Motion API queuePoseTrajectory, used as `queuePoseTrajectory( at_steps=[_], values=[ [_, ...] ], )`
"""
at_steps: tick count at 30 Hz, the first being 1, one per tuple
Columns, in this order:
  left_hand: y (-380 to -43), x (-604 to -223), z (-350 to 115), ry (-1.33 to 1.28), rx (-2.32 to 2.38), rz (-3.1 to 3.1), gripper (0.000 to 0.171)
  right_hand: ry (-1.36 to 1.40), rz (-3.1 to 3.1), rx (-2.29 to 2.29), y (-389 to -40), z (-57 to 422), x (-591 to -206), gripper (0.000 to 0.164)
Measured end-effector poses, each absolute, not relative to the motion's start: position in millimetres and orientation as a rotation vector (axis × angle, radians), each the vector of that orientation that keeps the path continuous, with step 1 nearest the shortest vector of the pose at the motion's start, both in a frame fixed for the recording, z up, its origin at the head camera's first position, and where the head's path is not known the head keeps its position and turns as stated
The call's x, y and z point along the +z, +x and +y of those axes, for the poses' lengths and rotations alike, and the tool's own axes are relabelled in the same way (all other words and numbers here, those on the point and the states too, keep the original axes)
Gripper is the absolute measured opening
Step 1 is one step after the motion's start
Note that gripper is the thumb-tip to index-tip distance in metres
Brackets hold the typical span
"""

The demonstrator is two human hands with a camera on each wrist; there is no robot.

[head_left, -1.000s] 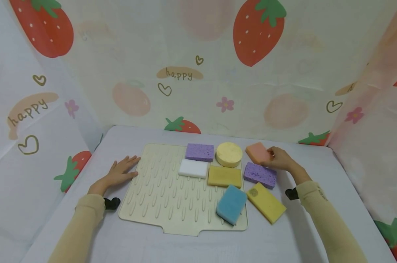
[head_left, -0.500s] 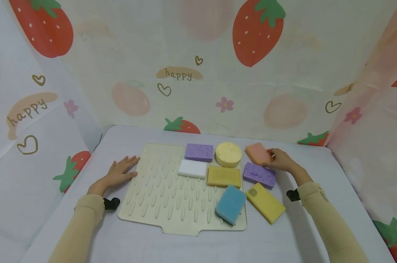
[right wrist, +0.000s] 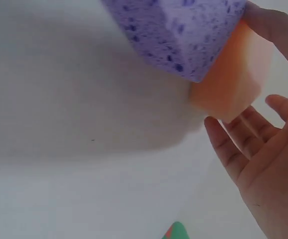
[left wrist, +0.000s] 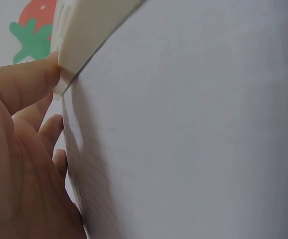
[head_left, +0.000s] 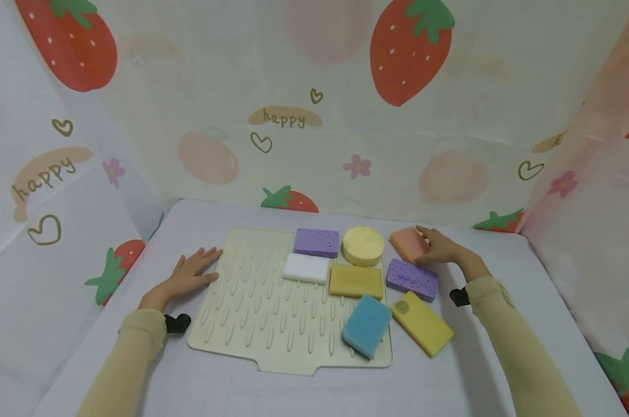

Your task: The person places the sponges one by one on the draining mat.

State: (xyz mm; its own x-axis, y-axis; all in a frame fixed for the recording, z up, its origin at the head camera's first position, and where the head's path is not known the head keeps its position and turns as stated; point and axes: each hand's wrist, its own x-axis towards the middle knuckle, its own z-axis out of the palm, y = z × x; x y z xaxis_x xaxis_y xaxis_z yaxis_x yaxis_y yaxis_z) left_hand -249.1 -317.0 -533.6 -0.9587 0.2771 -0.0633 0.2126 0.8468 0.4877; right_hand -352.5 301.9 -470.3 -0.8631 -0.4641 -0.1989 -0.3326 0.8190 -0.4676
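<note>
My right hand (head_left: 441, 246) is at the right end of an orange-pink sponge (head_left: 407, 243) at the table's back right. In the right wrist view, the thumb lies along one edge of this orange sponge (right wrist: 228, 79). The other fingers spread loosely at its opposite edge, with the index finger lifted off. A purple sponge (head_left: 412, 280) sits just in front, close below the thumb. My left hand (head_left: 188, 273) rests with spread fingers at the left edge of a cream ridged mat (head_left: 252, 301). In the left wrist view, a fingertip meets the mat's edge (left wrist: 86, 37).
On the mat's right half are another purple sponge (head_left: 317, 242), a round pale yellow sponge (head_left: 363, 245), a white block (head_left: 306, 267), a mustard sponge (head_left: 356, 281) and a tilted blue sponge (head_left: 367, 326). A yellow sponge (head_left: 421, 323) lies off its right edge. Printed curtains surround the table.
My right hand's fingers, earlier bunched at the orange sponge's right end, have spread, moving toward its far edge. The sponge stays in place. The left hand has not moved.
</note>
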Motion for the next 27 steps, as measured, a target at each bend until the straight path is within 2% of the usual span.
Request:
queuePoseTrajectory(
  at_steps=[11,19,27],
  values=[
    [-248.3,-532.4,-317.2,0.38,0.749,2.889,0.068,-0.5,2.627,-0.555,-357.5,289.1,-461.9,0.101],
    [-248.7,-532.4,-316.0,0.393,0.733,2.89,0.068,-0.502,2.697,-0.535,-357.7,289.7,-464.1,0.098],
    [-249.0,-532.2,-316.8,0.395,0.725,2.895,0.068,-0.535,2.768,-0.6,-353.4,288.9,-450.6,0.099]
  ],
)
